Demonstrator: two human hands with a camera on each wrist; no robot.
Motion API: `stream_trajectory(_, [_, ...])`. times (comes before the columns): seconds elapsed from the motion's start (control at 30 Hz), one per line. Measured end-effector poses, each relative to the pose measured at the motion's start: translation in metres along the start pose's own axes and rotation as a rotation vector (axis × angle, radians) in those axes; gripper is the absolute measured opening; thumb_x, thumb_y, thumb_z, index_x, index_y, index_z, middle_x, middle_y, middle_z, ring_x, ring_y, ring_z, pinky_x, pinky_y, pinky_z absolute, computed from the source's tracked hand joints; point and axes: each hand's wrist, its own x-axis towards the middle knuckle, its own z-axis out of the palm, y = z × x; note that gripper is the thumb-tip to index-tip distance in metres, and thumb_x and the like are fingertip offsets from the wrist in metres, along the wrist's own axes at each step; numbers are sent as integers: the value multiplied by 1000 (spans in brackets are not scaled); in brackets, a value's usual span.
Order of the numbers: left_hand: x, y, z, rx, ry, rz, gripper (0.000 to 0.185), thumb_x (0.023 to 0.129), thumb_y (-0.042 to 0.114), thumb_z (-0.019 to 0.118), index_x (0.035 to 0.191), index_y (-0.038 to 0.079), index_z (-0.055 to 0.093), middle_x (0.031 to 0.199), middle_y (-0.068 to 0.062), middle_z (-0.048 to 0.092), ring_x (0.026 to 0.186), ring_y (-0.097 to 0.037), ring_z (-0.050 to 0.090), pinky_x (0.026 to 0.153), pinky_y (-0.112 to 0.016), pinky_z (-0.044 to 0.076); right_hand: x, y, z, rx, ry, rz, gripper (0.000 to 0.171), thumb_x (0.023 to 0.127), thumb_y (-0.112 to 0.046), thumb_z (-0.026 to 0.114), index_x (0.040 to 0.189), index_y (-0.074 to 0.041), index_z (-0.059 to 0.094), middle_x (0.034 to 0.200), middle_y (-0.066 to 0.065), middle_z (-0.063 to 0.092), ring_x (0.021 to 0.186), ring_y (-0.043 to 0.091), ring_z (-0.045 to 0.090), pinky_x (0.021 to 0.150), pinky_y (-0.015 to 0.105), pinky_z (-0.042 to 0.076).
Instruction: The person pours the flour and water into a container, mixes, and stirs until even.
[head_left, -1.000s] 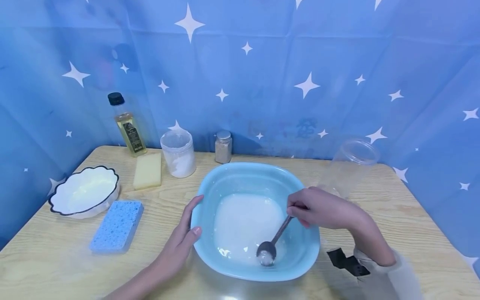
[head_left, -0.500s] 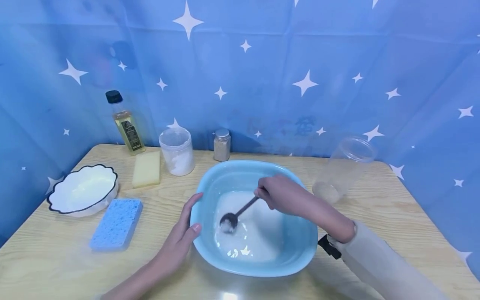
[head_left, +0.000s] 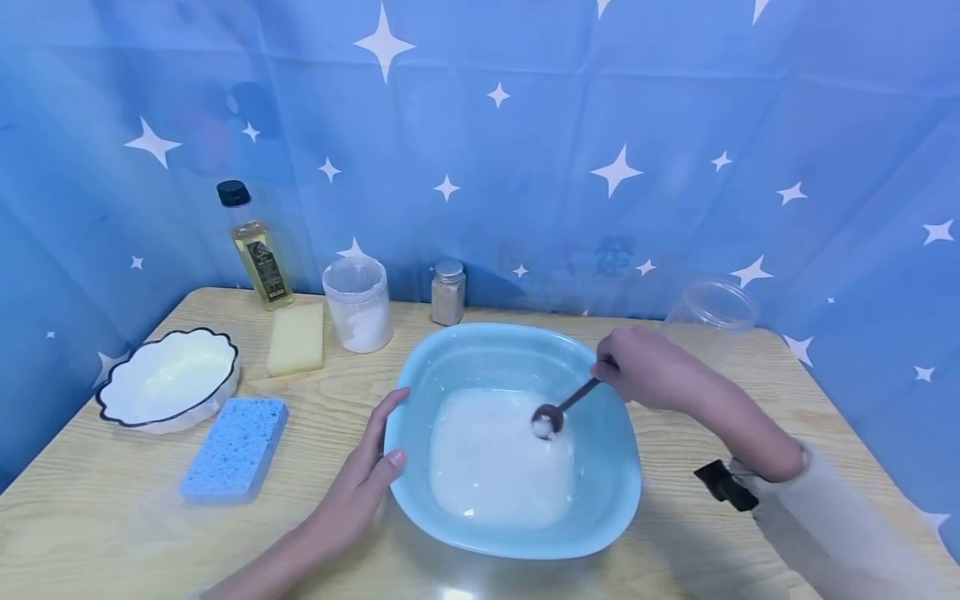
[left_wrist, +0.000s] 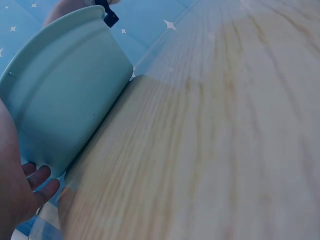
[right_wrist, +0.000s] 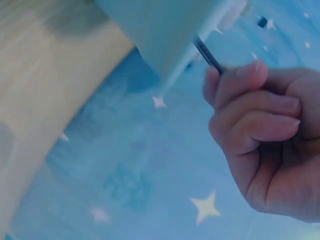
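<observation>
- Basin [head_left: 517, 350], light blue and with rounded corners, stands at the centre of the head view on the wooden table [head_left: 787, 417]; a white milky liquid [head_left: 495, 458] covers its bottom.
- Right hand [head_left: 637, 367] is right of centre in the head view, above the upper right rim of the basin. Its fingers are curled around the handle of a dark metal spoon [head_left: 558, 408]; the right wrist view shows the same grip, with the handle [right_wrist: 207, 52] coming out above the closed fingers [right_wrist: 260, 110].
- Spoon bowl lies in the liquid at the upper right part of the pool and carries a small white lump.
- Left hand [head_left: 363, 483] is at the lower centre-left of the head view. Its fingers are straight and rest against the left outer wall of the basin, and the thumb lies on the rim; it grips nothing.
- In the left wrist view the outer wall of the basin [left_wrist: 65, 90] fills the upper left, and the fingertips [left_wrist: 42, 182] show at the lower left just beside its base.
- Along the upper edge of the table stand an oil bottle [head_left: 255, 250] with a black cap, a white tub [head_left: 358, 304] and a small spice jar [head_left: 447, 292].
- A yellow sponge [head_left: 296, 337], a blue sponge [head_left: 234, 450] and a white dish [head_left: 168, 379] with a dark wavy rim lie at the left of the frame.
- A clear plastic jar [head_left: 708, 304] stands behind the right hand.
</observation>
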Motion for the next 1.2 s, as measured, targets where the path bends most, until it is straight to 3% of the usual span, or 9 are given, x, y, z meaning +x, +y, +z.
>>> stream_trajectory(0.17, [0, 0, -1, 5, 5, -3, 55, 99, 16, 38, 147, 33, 16, 152, -5, 17, 130, -31, 33, 93, -35, 45, -11, -1, -6, 4, -122, -86, 24, 92, -9, 53, 69, -12, 61, 50, -3, 47, 42, 9, 36, 46, 24, 36])
stream_trajectory(0.3, [0, -1, -1, -6, 6, -6, 56, 99, 16, 39, 147, 33, 16, 151, -6, 18, 128, -32, 36, 90, -35, 47, -9, -6, 5, 74, -183, -172, 23, 93, -11, 54, 72, -14, 61, 49, -6, 45, 43, 7, 37, 49, 23, 39])
stream_trajectory(0.43, [0, -1, -1, -6, 7, -20, 56, 99, 17, 39, 147, 34, 15, 151, -5, 18, 128, -32, 36, 90, -34, 47, -2, -14, 25, 142, -150, -281, 24, 94, -13, 53, 72, -16, 59, 50, -9, 44, 43, 5, 37, 48, 22, 37])
stream_trajectory(0.53, [0, -1, -1, -4, 0, -25, 56, 100, 17, 39, 147, 34, 15, 152, -4, 16, 130, -31, 34, 92, -34, 45, 6, -21, 39, 147, -77, -320, 24, 95, -14, 52, 72, -16, 58, 50, -10, 44, 43, 5, 37, 47, 22, 36])
stream_trajectory(0.67, [1, -1, -1, -2, -18, 16, 56, 100, 16, 38, 148, 32, 14, 153, -8, 14, 131, -33, 32, 94, -35, 44, 14, -27, 45, 138, 18, -291, 21, 95, -15, 53, 76, -14, 60, 51, -10, 45, 44, 5, 38, 48, 22, 37])
stream_trajectory(0.77, [2, -1, -1, -6, -25, 37, 56, 99, 15, 37, 148, 31, 14, 153, -10, 13, 131, -33, 32, 93, -35, 44, 14, -23, 32, 127, 41, -245, 19, 95, -15, 53, 78, -13, 62, 53, -7, 48, 45, 7, 40, 47, 24, 38])
stream_trajectory(1.0, [1, 0, -1, -30, -10, 7, 56, 99, 15, 39, 147, 32, 16, 152, -8, 17, 128, -33, 36, 89, -32, 47, -1, -2, -17, -1, 33, -157, 19, 95, -13, 53, 80, -11, 63, 55, -3, 48, 46, 11, 40, 46, 26, 37])
stream_trajectory(1.2, [1, 0, -1, -17, -22, 26, 56, 99, 15, 38, 148, 31, 15, 152, -10, 16, 128, -33, 35, 90, -34, 47, 2, 1, -24, -76, -24, -139, 21, 93, -9, 54, 74, -11, 63, 54, -3, 47, 46, 11, 40, 48, 27, 37])
